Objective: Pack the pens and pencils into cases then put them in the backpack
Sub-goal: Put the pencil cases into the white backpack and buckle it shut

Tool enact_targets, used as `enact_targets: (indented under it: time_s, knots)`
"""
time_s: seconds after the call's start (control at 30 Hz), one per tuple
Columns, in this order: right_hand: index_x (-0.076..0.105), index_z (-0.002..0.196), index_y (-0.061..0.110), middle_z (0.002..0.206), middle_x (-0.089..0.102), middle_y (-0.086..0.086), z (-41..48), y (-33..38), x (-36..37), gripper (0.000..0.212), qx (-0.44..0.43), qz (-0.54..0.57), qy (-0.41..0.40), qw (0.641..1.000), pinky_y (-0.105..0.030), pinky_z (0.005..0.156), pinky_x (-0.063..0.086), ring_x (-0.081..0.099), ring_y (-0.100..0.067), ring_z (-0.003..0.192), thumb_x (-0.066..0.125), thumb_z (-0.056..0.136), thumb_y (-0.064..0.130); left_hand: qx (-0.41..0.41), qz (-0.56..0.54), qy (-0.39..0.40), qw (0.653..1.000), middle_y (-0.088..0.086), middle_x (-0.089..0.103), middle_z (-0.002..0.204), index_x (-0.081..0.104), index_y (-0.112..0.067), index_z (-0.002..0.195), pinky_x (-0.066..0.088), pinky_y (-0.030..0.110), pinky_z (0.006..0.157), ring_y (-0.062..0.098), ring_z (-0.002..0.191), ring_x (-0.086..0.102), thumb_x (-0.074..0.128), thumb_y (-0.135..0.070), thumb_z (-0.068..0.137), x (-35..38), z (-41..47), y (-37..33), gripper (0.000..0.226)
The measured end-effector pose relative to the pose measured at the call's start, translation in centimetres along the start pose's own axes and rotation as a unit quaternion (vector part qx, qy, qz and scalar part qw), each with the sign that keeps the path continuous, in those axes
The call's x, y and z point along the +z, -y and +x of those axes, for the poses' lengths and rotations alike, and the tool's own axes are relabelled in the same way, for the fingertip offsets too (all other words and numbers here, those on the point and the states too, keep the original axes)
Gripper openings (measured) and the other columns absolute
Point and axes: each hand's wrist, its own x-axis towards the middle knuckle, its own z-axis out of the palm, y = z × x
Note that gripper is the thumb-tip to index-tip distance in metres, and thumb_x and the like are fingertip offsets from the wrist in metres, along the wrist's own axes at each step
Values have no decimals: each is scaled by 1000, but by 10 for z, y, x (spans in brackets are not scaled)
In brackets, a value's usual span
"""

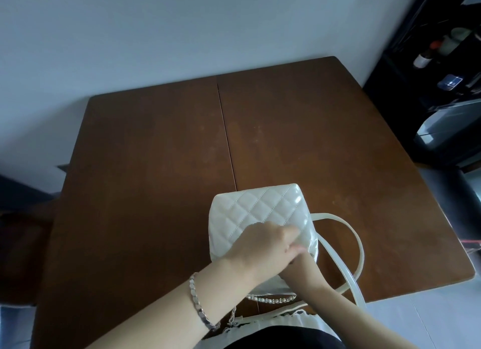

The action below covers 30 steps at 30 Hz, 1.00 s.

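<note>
My left hand (263, 247) pinches the backpack (247, 208) flap right under my palm; my right hand (303, 270), tucked beneath, sits nearer the opening, fingers hidden

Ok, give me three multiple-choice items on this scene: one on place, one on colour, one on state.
1. The backpack stands: A on the floor; B on the table, near the person; C on a chair.
2. Its colour: A black; B red; C white.
3. The left hand: A rests on the backpack's top; B holds a pen; C hangs off the table.
Key: B, it sits on the brown tabletop by the near edge; C, its quilted shell is white; A, the hand lies on the quilted top.
</note>
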Motion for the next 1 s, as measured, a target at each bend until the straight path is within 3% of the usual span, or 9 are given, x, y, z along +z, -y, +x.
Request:
enact_targets:
  time_s: [0.07,0.2,0.27,0.33,0.47,0.57,0.7,0.9,1.0]
  knots:
    - [44,60,25,44,47,21,-1,7,-2,34,-53,-21,-15,998,-8,44,34,43,4,45,60,85,9,-56,-60,-43,996,-2,44,62,38,-17,70,34,28,60,17,60,43,65,-41,83,-11,1,9,38]
    - [58,85,19,82,55,10,-5,34,-12,8,-218,-52,13,974,-9,68,42,50,-3,77,64,82,14,-75,-250,-129,957,-12,41,58,40,-34,78,38,14,56,4,52,42,79,-43,65,-16,0,26,42]
    - [63,86,1,74,61,1,-6,43,-18,11,-225,-3,77,971,-18,62,43,52,-8,64,58,88,11,-66,-313,-136,938,-14,45,57,45,-35,86,39,11,57,1,53,45,79,-51,54,-11,-3,32,50]
    - [64,73,6,57,60,10,-5,42,-26,29,-175,59,95,978,-15,58,42,51,0,54,46,95,11,-66,-405,-124,903,-15,54,66,50,-33,94,44,14,60,1,61,50,82,-55,41,-8,-9,44,66]
    - [53,56,18,51,50,9,-16,36,-25,42,-161,223,50,960,-16,64,38,48,-4,57,42,96,23,-41,-243,-19,969,-16,55,89,55,-44,95,41,9,73,-5,82,51,87,-31,57,7,-24,69,52]
    - [60,50,30,52,52,17,-33,44,-13,47,-199,246,28,948,-8,61,38,48,4,55,45,94,27,10,-196,14,980,-7,57,92,65,-26,92,47,23,76,2,89,57,71,-41,74,32,-25,70,24]
    - [56,54,31,55,46,15,-42,42,-6,33,-209,257,-21,943,-15,61,35,41,0,58,45,79,49,66,-93,-87,990,3,64,91,62,-24,90,51,39,67,18,83,63,52,-36,81,46,-13,71,18]
    - [53,38,30,42,42,16,-42,49,-6,45,-187,297,-38,936,-7,52,33,39,3,47,40,80,27,178,38,-221,958,-3,66,82,71,-15,74,36,30,71,14,84,49,50,-20,84,60,-1,76,24]
    - [39,41,27,46,32,15,-45,45,-2,37,-178,262,-33,948,-13,50,27,28,-1,50,42,78,27,209,-2,-260,943,-9,55,83,62,-19,73,36,34,77,13,94,47,43,-13,87,60,-3,74,24]
